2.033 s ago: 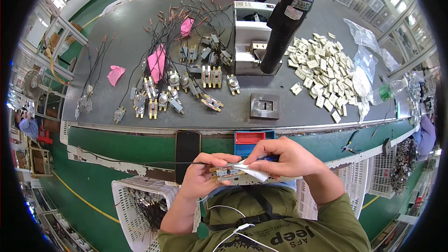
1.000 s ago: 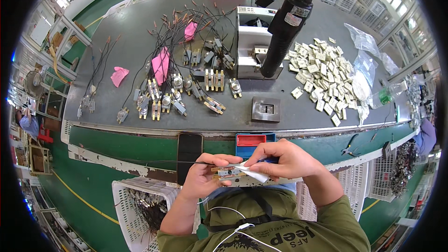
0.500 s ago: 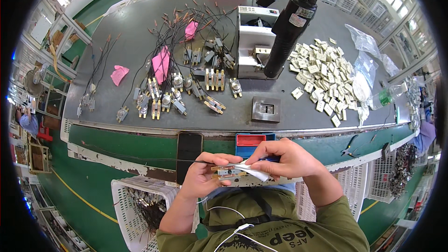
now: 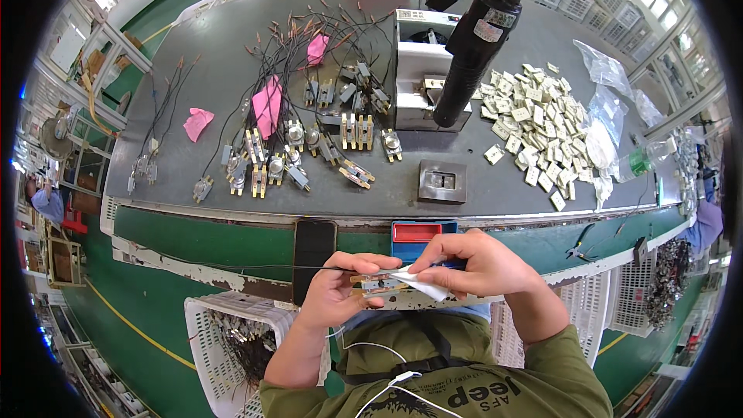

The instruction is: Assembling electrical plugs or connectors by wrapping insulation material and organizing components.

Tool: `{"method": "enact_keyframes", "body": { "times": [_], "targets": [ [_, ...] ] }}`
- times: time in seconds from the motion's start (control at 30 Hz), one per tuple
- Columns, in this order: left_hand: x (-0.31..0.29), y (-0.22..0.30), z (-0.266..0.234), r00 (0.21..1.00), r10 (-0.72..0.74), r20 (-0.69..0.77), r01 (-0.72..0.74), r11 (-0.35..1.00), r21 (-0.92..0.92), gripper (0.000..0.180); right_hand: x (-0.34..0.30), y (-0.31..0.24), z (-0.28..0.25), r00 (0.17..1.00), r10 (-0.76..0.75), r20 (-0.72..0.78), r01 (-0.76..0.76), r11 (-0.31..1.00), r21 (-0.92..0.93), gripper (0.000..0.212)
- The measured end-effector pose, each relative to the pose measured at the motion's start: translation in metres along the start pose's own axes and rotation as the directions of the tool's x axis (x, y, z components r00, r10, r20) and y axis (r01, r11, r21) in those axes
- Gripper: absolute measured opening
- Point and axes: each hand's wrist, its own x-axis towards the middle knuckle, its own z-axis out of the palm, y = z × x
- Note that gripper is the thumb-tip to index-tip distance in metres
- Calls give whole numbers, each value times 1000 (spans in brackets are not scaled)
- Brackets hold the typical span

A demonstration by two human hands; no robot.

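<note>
- Fingers of the left hand [image 4: 331, 288] are clamped on a small part with grey blocks and brass-coloured prongs [image 4: 378, 285], index side above and thumb below.
- Right-hand [image 4: 481, 265] thumb and forefinger are pinched together on a white cloth-like sheet [image 4: 424, 286], which lies over the part's right end; whether they also press the part beneath cannot be told.
- Hardly anything has changed over the last second: both grips and the part match the earlier views, and the sheet's loose corner has shifted only slightly, if at all.
- Judged from that, the person's handling is at the same stage, with sheet and part together.
- The part is off the worktop [image 4: 503, 195], held beyond its near edge, with a black lead [image 4: 248, 266] running left across a dark phone [image 4: 315, 244].
- Similar leaded parts [image 4: 267, 159] remain grouped toward the worktop's near left corner, cream blocks [image 4: 538, 120] remain heaped toward its right edge, and a metal block [image 4: 442, 195] sits by the near edge.
</note>
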Motion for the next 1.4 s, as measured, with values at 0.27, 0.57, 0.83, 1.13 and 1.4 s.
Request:
{"method": "enact_keyframes", "body": {
  "times": [0.27, 0.57, 0.83, 1.13, 1.4],
  "targets": [
    [0, -1, 0, 1000, 0, -6, 0, 1000, -8, 46, 0, -1, -1, 999, 3, 42, -2, 1000, -19, 13],
    [3, 2, 1, 997, 64, -48, -62, 997, 56, 45, -2, 1, 0, 999, -46, 21, 48, 996, -78, 13],
    [2, 1, -1, 997, 73, -39, -68, 992, 108, 44, 3, 12, 5, 984, -178, -24, 175, 980, -90, 10],
    [3, 1, 0, 996, 82, -30, -80, 995, 63, 47, 1, 8, 6, 998, -62, 19, 62, 998, 15, 10],
    [2, 0, 1, 996, 81, -35, -80, 996, 46, 46, 2, 9, 5, 992, -109, 65, 110, 994, -15, 11]
  ]
}}
